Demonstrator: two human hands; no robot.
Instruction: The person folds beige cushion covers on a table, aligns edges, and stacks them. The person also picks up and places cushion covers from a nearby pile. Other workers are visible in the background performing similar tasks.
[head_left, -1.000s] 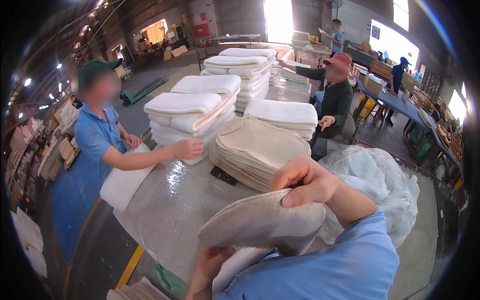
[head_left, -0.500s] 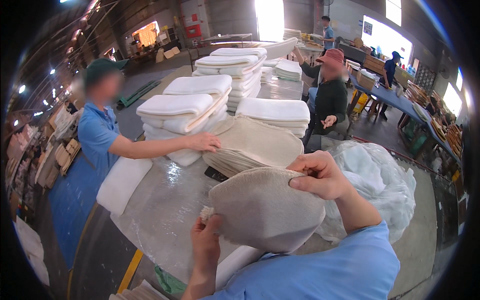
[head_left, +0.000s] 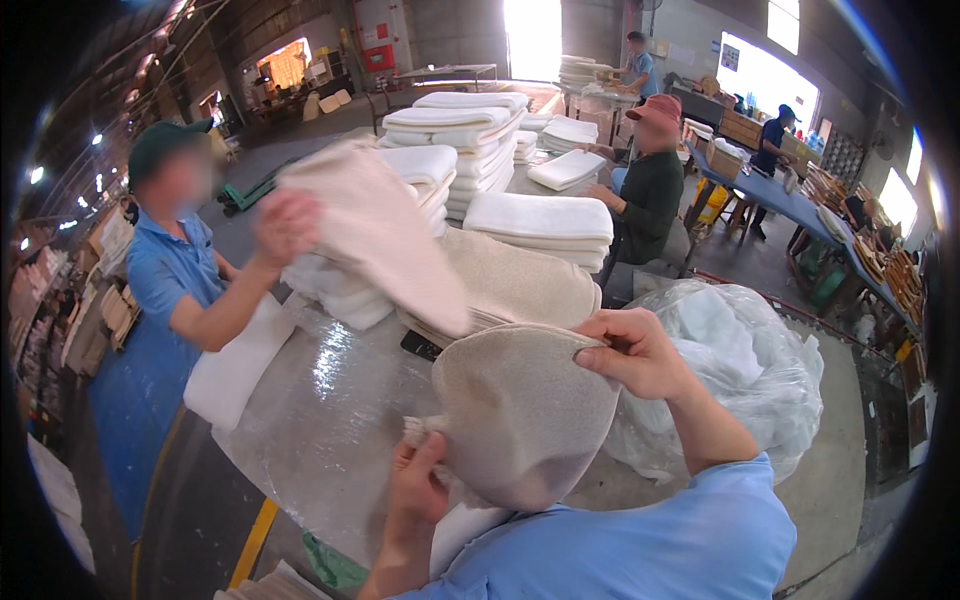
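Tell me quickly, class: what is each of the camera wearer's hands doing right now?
Left hand: closed, holding the beige pad at its left edge.
Right hand: closed, pinching the same pad's upper right edge.

Grey tabletop [head_left: 310, 400] is lying bare left of the person's left hand [head_left: 420, 480], offering a low passage toward the white folded piece [head_left: 235, 370] at the edge. The held beige piece [head_left: 525, 410] is filling the gap between left and right hand [head_left: 640, 350], while the beige stack [head_left: 530, 275] and a co-worker's raised piece [head_left: 375, 225] are obstructing the way ahead. A bulky transparent bag [head_left: 730, 370] is crowding the right side.
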